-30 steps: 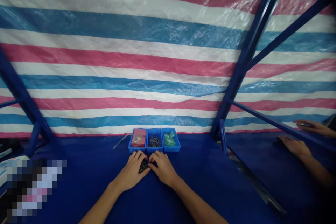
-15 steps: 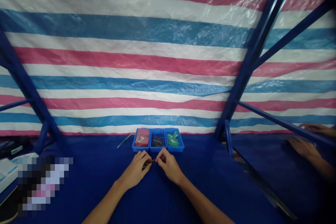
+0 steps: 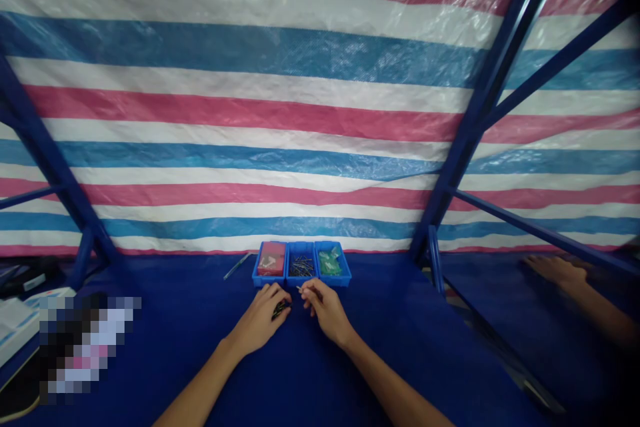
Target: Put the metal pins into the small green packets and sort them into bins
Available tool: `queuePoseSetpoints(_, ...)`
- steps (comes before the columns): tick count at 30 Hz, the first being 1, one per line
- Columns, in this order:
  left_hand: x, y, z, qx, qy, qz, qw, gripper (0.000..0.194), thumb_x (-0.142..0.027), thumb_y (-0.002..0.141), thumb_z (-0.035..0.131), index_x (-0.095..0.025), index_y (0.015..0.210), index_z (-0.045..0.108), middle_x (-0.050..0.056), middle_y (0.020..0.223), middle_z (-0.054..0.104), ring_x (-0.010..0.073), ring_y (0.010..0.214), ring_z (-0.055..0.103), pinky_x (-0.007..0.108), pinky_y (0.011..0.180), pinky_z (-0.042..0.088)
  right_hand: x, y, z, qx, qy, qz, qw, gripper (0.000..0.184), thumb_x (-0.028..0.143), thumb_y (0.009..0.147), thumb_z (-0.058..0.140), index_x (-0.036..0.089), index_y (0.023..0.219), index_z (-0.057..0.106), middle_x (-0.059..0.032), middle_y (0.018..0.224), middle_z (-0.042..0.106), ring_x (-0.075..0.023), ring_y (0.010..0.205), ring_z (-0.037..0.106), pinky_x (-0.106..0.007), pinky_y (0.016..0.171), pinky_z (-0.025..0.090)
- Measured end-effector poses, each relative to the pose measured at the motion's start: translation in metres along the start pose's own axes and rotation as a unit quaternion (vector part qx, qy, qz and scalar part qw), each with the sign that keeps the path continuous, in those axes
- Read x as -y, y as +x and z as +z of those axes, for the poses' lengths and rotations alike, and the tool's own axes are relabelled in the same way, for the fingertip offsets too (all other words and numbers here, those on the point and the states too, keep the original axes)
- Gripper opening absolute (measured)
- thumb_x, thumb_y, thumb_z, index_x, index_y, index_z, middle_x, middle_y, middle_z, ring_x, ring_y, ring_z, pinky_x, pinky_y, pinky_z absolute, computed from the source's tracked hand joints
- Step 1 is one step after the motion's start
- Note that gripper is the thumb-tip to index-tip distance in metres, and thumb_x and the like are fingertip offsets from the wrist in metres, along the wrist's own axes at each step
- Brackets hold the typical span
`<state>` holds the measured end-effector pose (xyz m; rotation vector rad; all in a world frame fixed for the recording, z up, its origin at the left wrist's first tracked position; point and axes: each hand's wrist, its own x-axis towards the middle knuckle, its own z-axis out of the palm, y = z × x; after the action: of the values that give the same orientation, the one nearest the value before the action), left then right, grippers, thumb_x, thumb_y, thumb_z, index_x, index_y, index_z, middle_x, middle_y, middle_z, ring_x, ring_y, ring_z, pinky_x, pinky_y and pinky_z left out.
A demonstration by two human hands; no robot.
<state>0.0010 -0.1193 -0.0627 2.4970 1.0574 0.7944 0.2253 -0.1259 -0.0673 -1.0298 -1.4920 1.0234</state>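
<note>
My left hand (image 3: 261, 317) is curled just in front of the bins, its fingers closed round a small bunch of dark, thin pieces (image 3: 280, 309) with yellowish glints. Their exact kind is too small to make out. To its right, my right hand (image 3: 326, 310) pinches a small, thin metal piece (image 3: 300, 289), whose pale tip pokes out to the left of the fingertips. A narrow gap separates the two hands. Behind them stand three joined blue bins: the left bin (image 3: 256, 273) holds red and whitish items, the middle bin (image 3: 301, 281) thin metal screw-like pieces, the right bin (image 3: 346, 275) green packets.
A slim pen-like tool (image 3: 236, 266) lies left of the bins on the blue table (image 3: 190, 320). Blue metal posts (image 3: 450, 167) flank the workspace, with striped sheeting (image 3: 260, 160) behind. At far right another person's hand (image 3: 555, 271) rests over a neighbouring surface. A white box (image 3: 20, 327) is at left.
My right hand has drawn slightly away from my left and turned upward, with the small metal piece in its pinch. My left hand has hardly moved. The other person's hand shifted left.
</note>
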Motion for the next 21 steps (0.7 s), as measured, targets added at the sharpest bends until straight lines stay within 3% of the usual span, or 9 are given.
queuePoseSetpoints(4,0.0,0.0,0.0,-0.002,0.002,0.0,1.0,0.014,-0.029,0.107,0.054,-0.026,0.115,0.065,0.005,0.112,0.064,0.0247,0.107,0.058,0.042,0.097,0.048,0.002,0.002,0.0,-0.007,0.106,0.064,0.992,0.051,0.073,0.091,0.062,0.022,0.095,0.061,0.0017,0.072,0.061,-0.0129,0.053,0.053,-0.022,0.043,0.035)
queuePoseSetpoints(10,0.0,0.001,0.001,-0.008,0.002,0.0,1.0,0.013,-0.028,0.107,0.054,-0.026,0.112,0.066,0.005,0.111,0.064,0.0243,0.107,0.058,0.042,0.098,0.048,0.011,0.0,0.0,0.048,0.162,0.124,0.978,0.052,0.072,0.09,0.065,0.022,0.086,0.055,0.0053,0.061,0.054,-0.0092,0.047,0.042,-0.02,0.042,0.025)
queuePoseSetpoints(12,0.0,0.001,0.0,-0.008,0.001,0.001,1.0,0.014,-0.028,0.107,0.054,-0.026,0.112,0.066,0.005,0.112,0.064,0.0243,0.106,0.059,0.041,0.097,0.049,0.011,0.0,0.0,0.031,0.121,0.11,0.986,0.05,0.071,0.092,0.065,0.023,0.083,0.053,0.005,0.062,0.055,-0.0098,0.047,0.042,-0.021,0.043,0.026)
queuePoseSetpoints(15,0.0,0.001,0.0,-0.005,0.003,0.002,1.0,0.014,-0.028,0.107,0.053,-0.026,0.113,0.066,0.005,0.111,0.064,0.024,0.106,0.06,0.041,0.098,0.049,0.006,-0.001,-0.001,-0.025,-0.014,0.039,0.999,0.044,0.063,0.093,0.068,0.024,0.079,0.054,0.0036,0.064,0.058,-0.0134,0.053,0.048,-0.025,0.052,0.036)
queuePoseSetpoints(18,0.001,0.001,0.0,-0.003,0.004,-0.002,1.0,0.014,-0.027,0.107,0.055,-0.027,0.114,0.066,0.004,0.111,0.064,0.0238,0.107,0.06,0.042,0.101,0.048,0.0,-0.004,-0.002,-0.077,-0.159,-0.038,0.984,0.032,0.052,0.093,0.073,0.027,0.079,0.059,0.0007,0.069,0.061,-0.0199,0.067,0.054,-0.03,0.065,0.042)
queuePoseSetpoints(21,0.001,0.0,0.0,-0.002,0.004,-0.008,1.0,0.014,-0.027,0.107,0.055,-0.027,0.117,0.065,0.004,0.113,0.064,0.0241,0.109,0.06,0.042,0.103,0.047,-0.003,-0.006,-0.003,-0.076,-0.215,-0.067,0.971,0.024,0.045,0.095,0.072,0.028,0.08,0.062,-0.0015,0.075,0.064,-0.0236,0.077,0.056,-0.033,0.072,0.044)
